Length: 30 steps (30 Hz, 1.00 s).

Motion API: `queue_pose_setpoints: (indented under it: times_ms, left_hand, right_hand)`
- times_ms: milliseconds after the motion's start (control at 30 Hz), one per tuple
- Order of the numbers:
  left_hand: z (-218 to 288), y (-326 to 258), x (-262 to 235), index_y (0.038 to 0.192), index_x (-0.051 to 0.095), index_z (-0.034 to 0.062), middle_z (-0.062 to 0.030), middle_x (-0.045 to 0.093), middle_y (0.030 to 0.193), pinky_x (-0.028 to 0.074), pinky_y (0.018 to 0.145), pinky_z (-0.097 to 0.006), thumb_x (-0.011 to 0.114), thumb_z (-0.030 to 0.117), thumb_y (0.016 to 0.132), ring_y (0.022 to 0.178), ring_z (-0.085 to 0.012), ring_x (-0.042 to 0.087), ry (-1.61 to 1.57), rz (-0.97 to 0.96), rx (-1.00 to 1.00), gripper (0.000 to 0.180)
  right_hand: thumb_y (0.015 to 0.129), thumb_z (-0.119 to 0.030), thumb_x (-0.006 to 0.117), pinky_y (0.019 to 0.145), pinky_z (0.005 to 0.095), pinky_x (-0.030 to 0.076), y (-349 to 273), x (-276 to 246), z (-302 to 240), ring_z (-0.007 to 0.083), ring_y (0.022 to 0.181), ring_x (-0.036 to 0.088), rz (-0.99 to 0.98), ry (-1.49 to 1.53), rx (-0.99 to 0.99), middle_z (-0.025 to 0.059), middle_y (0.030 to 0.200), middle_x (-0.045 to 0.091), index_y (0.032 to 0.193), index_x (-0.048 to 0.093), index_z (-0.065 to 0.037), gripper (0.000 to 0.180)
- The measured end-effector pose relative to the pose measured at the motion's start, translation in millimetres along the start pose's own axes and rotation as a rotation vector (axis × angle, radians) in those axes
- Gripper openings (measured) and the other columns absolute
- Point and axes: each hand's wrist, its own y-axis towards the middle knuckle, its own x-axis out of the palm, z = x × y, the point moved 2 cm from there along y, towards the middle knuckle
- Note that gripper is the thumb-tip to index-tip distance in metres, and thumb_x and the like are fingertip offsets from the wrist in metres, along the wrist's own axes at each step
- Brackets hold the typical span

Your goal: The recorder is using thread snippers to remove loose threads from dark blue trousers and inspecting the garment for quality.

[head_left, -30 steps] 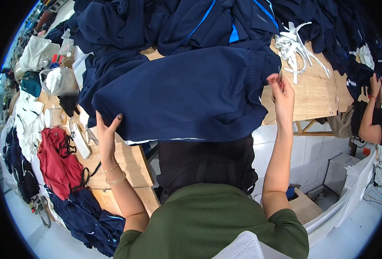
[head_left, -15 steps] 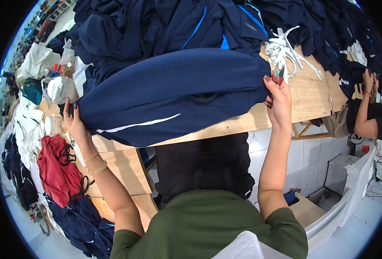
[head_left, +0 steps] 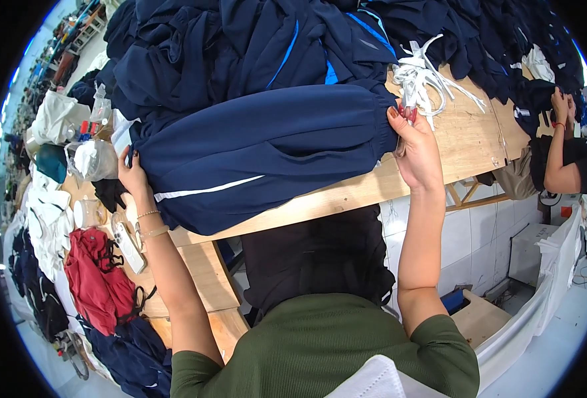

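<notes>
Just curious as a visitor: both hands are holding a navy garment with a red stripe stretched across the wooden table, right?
Not quite: the stripe is white, not red, as the head view shows. Otherwise yes: the left hand and right hand hold the navy garment across the wooden table.

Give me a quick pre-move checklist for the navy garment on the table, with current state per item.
1. Left hand grips one end of the navy garment: ok.
2. Right hand pinches the gathered end: ok.
3. Garment stretched flat between the hands: ok, only slight folds.
4. Garment separate from the navy pile behind: cannot tell, the edges meet.
5. White cords clear of the right hand: not ok, they lie right beside the fingers.
6. Bare wooden table free near the right hand: ok.
</notes>
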Motion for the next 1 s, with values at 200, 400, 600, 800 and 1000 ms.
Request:
queue_pose_setpoints:
  times_ms: [200, 400, 600, 800, 1000]
  left_hand:
    - [-6, -5, 6, 0.109, 0.066, 0.0003, -0.0066, 0.065, 0.101, 0.044, 0.081, -0.022, 0.062, 0.002, 0.087, 0.087, -0.0112, 0.057, 0.032, -0.113, -0.023, 0.023]
    - [5, 0, -6, 0.113, 0.064, 0.0018, -0.0061, 0.065, 0.101, 0.044, 0.081, -0.022, 0.062, 0.006, 0.087, 0.088, -0.0118, 0.057, 0.163, -0.230, -0.093, 0.026]
    - [185, -115, 38, 0.111, 0.062, 0.0041, -0.0085, 0.062, 0.105, 0.045, 0.076, -0.024, 0.059, 0.003, 0.086, 0.089, -0.0159, 0.058, 0.085, 0.051, 0.339, 0.026]
    - [262, -246, 124, 0.109, 0.062, 0.0027, -0.0082, 0.059, 0.103, 0.049, 0.064, -0.021, 0.075, -0.003, 0.071, 0.085, -0.0119, 0.057, -0.244, -0.911, 0.346, 0.041]
    - [231, -270, 143, 0.111, 0.059, 0.0019, -0.0075, 0.055, 0.100, 0.050, 0.059, -0.021, 0.072, -0.008, 0.073, 0.081, -0.0091, 0.055, -0.281, -1.006, 0.034, 0.041]
  right_hand:
    - [0.088, -0.005, 0.061, 0.070, 0.0213, 0.048, -11, 5, -12, 0.0074, 0.083, 0.059, -0.071, 0.193, 0.184, 0.0029, 0.093, 0.063, 0.103, 0.057, -0.005, 0.015]
    - [0.089, -0.004, 0.059, 0.055, 0.0182, 0.050, -16, 23, -16, 0.0066, 0.068, 0.063, 0.068, 0.215, 0.232, 0.0015, 0.088, 0.065, 0.104, 0.057, -0.006, 0.015]
    - [0.088, -0.007, 0.061, 0.043, 0.0139, 0.038, -24, 32, -13, -0.0024, 0.059, 0.051, 0.156, 0.145, 0.250, -0.0035, 0.084, 0.062, 0.103, 0.058, -0.008, 0.015]
    - [0.090, -0.007, 0.059, 0.057, 0.0159, 0.040, -31, 32, 2, 0.0018, 0.071, 0.054, 0.111, 0.115, 0.254, -0.0039, 0.089, 0.061, 0.102, 0.058, -0.008, 0.012]
    - [0.093, -0.010, 0.056, 0.057, 0.0173, 0.041, -43, 33, 0, 0.0013, 0.073, 0.054, 0.028, -0.018, 0.135, -0.0029, 0.090, 0.062, 0.102, 0.059, -0.007, 0.010]
